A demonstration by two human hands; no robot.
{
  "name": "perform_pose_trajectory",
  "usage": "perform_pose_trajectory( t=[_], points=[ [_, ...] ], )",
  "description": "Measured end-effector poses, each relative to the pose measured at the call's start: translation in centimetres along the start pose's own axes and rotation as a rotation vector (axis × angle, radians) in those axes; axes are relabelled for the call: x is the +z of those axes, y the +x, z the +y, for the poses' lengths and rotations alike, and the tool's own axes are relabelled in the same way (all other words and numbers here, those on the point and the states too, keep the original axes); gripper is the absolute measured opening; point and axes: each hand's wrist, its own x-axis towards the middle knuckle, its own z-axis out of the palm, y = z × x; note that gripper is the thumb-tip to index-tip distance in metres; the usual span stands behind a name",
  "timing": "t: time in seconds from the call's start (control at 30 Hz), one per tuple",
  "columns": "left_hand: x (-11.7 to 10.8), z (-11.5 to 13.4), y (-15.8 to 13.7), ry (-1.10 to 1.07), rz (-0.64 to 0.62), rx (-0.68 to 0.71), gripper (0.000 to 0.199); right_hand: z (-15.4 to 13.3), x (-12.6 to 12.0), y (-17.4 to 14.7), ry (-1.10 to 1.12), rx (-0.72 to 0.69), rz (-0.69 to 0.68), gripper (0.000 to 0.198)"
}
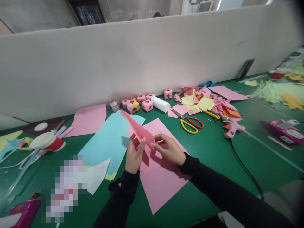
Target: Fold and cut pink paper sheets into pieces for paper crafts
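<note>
A folded sheet of pink paper (140, 128) is held up between both hands, tilted with its long edge pointing to the upper left. My left hand (135, 155) pinches its lower left side, thumb against the near face. Closed on its right side is my right hand (169, 148), with thumb and forefinger pressed together. Beneath the hands lies a larger flat pink sheet (161, 186). Blue sheets (102, 142) spread to the left, partly over a yellow sheet.
Red-and-yellow scissors (190, 123), a pink glue gun (234, 129) with a black cord and a pile of paper scraps (204, 99) lie right. Woven pink paper shapes (147, 105) and a white roll (161, 104) line the white partition (142, 60). A paper cup (48, 141) lies left.
</note>
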Motion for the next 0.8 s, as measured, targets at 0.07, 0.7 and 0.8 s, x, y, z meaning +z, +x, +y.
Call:
perform_pose_trajectory(
  t=[0.07, 0.7, 0.8],
  points=[
    [0.0, -0.1, 0.0, 0.003, -0.008, 0.035, 0.043, 0.2, -0.1, 0.1, 0.026, 0.018, 0.030, 0.029],
    [0.2, -0.5, 0.0, -0.348, 0.012, -0.327, 0.020, 1.3, -1.3, 0.7, -0.248, -0.153, 0.375, 0.047],
    [0.2, -0.4, -0.1, -0.355, -0.003, -0.340, 0.026, 1.5, -1.3, 0.7, -0.444, -0.206, 0.421, 0.037]
  ],
)
